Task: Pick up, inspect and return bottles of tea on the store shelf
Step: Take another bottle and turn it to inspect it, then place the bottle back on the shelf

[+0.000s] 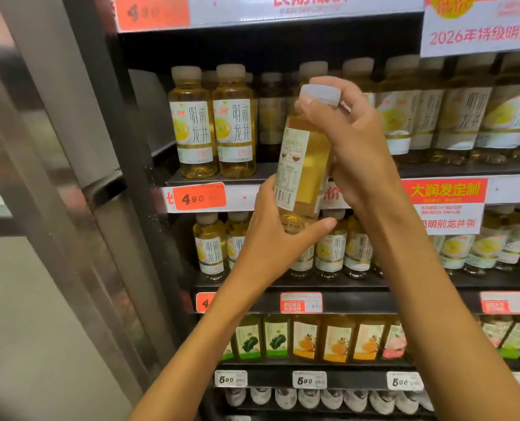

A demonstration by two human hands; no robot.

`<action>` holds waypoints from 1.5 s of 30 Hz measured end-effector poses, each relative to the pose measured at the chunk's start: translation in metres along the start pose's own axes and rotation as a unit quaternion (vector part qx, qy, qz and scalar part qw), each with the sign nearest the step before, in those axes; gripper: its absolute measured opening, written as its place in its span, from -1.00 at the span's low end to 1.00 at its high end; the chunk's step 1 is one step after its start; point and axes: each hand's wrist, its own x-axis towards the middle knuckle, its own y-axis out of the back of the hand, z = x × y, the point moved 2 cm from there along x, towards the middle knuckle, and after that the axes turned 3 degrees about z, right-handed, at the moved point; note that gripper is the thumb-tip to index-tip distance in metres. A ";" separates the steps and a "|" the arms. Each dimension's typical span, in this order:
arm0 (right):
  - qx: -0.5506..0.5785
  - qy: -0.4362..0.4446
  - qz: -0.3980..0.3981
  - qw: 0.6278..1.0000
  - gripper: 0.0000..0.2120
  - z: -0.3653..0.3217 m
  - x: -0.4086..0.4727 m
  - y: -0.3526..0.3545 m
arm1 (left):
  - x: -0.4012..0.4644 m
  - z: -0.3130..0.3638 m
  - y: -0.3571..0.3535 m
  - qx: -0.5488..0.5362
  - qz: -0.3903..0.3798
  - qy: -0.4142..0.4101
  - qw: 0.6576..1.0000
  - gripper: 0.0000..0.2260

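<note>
Inspection step: your left hand (270, 244) cups the tea bottle (302, 165) base, your right hand (346, 138) grips its neck, just before the shelf (216, 177). Next, return it upright into the row's gap.

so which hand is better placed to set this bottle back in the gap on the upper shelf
Right, probably. The right hand grips the held bottle near its cap, level with the gap on the shelf; the left hand only cups its base from below.
</note>
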 end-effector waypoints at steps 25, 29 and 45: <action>-0.186 0.122 -0.033 0.974 -0.65 0.006 0.066 -0.007 | 0.045 -0.006 0.005 0.073 0.198 -0.080 0.974 -0.42; -0.250 0.140 0.022 0.958 -0.60 0.019 0.073 -0.015 | 0.044 -0.006 -0.001 0.120 0.209 -0.097 0.966 -0.51; -0.583 0.231 0.064 0.777 -0.47 0.021 0.082 -0.010 | 0.054 0.001 -0.013 0.231 0.239 -0.050 0.942 -0.51</action>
